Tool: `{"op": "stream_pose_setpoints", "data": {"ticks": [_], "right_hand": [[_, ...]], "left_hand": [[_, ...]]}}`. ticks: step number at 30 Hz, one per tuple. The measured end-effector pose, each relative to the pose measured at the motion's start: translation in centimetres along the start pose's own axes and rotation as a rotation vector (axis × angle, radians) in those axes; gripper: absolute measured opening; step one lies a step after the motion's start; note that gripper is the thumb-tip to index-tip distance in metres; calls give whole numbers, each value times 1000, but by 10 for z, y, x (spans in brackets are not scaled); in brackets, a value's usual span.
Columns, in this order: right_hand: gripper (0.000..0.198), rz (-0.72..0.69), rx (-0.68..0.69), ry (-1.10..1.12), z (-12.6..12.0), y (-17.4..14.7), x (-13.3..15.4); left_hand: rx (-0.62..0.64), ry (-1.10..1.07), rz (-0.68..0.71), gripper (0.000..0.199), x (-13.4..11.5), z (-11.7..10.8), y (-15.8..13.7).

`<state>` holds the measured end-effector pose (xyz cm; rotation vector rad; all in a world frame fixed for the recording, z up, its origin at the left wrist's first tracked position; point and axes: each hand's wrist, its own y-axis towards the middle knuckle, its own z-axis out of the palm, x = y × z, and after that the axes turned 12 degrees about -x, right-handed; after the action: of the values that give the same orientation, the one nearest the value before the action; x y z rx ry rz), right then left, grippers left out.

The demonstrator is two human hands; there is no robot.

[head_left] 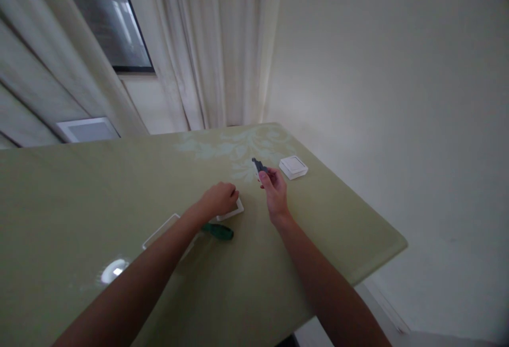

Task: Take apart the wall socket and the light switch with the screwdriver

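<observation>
My right hand (275,190) is raised above the table, thumb and fingers pinching a small dark grey and white part (259,166), perhaps a switch module. To its left, my left hand (219,199) is closed, with fingers curled down over a white square frame (237,211) that has a dark inside. Whatever the left fingertips hold or touch is hidden. A screwdriver with a green handle (220,231) lies just below the left wrist, its shaft covered by the forearm. Beyond the right hand sits a white square box (293,167), like a wall switch.
A thin white-rimmed rectangle (161,231) lies partly under my left forearm. The pale green table (350,230) has its right edge along the white wall (389,97). Curtains (230,44) hang behind the far edge.
</observation>
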<state>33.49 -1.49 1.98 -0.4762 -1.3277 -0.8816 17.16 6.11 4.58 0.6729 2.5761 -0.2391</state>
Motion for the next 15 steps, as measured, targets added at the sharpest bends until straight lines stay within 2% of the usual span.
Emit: {"op": "stream_pose_setpoints", "data": {"ticks": [8, 15], "right_hand": [[59, 49, 9, 37, 2, 0, 1], [57, 69, 20, 75, 2, 0, 2]], "left_hand": [[13, 13, 67, 26, 16, -3, 7], [-23, -212, 63, 31, 25, -4, 10]]}}
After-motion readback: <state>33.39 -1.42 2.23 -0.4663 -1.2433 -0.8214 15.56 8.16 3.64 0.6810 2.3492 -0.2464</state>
